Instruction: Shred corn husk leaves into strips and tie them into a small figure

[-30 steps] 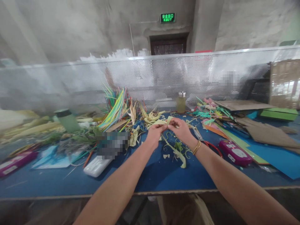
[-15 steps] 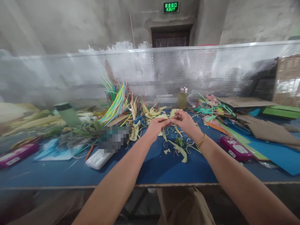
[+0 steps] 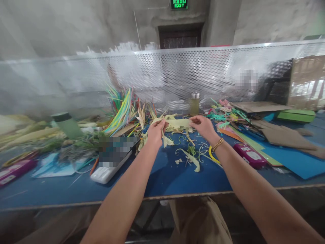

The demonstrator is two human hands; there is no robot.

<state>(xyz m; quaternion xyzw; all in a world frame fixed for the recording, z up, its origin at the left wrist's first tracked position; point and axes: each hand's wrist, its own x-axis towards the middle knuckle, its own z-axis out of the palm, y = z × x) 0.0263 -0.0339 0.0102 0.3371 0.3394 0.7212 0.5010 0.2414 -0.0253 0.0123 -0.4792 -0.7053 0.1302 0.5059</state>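
Observation:
A pale yellow-green strip, which looks like corn husk (image 3: pixel 179 124), is stretched flat between my hands above the blue table (image 3: pixel 167 183). My left hand (image 3: pixel 156 133) pinches its left end, and a loose piece hangs down below those fingers. At the other end, my right hand (image 3: pixel 205 128) grips the strip between thumb and fingertips. Behind and around the hands lie more pale husk pieces, partly hidden by the strip. Curled scraps (image 3: pixel 193 161) rest on the table nearer to me, along with a few green shreds.
Left of my hands are a bunch of coloured strips (image 3: pixel 124 112), a white device with a blurred top (image 3: pixel 104 174) and a green bottle (image 3: pixel 66 125). A small jar (image 3: pixel 195 104) stands behind. To the right lie a purple power strip (image 3: pixel 250 155), cardboard (image 3: pixel 286 135) and blue sheets (image 3: pixel 291 161).
My hands, close together before, have moved apart. The pale strip is now drawn out flat between them. The view has shifted slightly.

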